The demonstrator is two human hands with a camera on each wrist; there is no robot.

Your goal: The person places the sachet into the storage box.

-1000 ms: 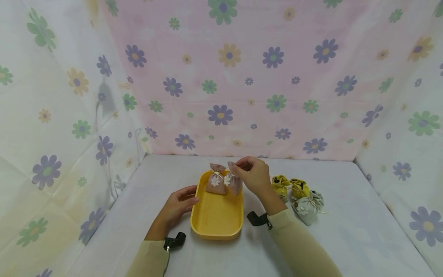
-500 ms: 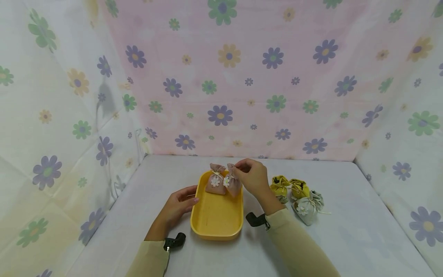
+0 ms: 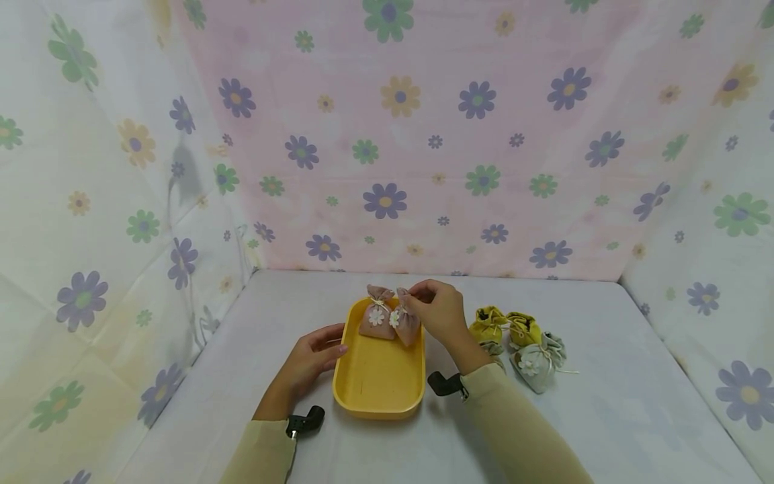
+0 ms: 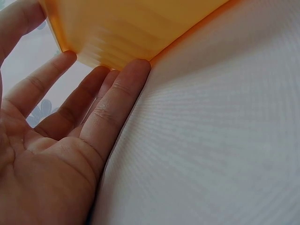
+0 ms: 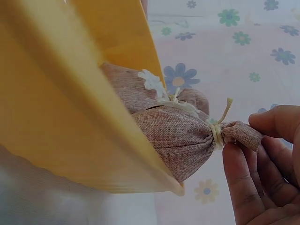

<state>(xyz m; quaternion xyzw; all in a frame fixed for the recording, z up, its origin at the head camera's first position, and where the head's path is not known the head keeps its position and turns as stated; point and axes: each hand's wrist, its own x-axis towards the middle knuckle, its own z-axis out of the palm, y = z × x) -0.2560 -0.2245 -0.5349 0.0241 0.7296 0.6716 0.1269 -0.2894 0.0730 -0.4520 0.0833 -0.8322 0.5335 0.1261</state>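
My right hand (image 3: 443, 314) pinches the gathered neck of a dusty-pink drawstring pouch (image 3: 408, 329) between thumb and fingers. Its body sits inside the far right corner of the yellow tray (image 3: 379, 383), leaning on the wall. A matching pink pouch (image 3: 375, 328) with a white flower rests beside it, against the far end. On the tray's left side is my left hand (image 3: 311, 356), thumb over the rim and fingertips against the outer wall. The right wrist view has the held pouch (image 5: 176, 140) close up, its cord tied round the neck.
Right of the tray lie yellow drawstring pouches (image 3: 523, 329) and a pale grey-green pouch (image 3: 537, 366) with a white flower; another greenish one is partly hidden by the right forearm. Flower-print cloth (image 3: 423, 222) encloses the white-covered table (image 3: 605, 417) at the back and sides.
My right hand has moved slightly left and down with the pinched pouch, which now sits lower in the tray beside the other pink one. The left hand and tray stay put.
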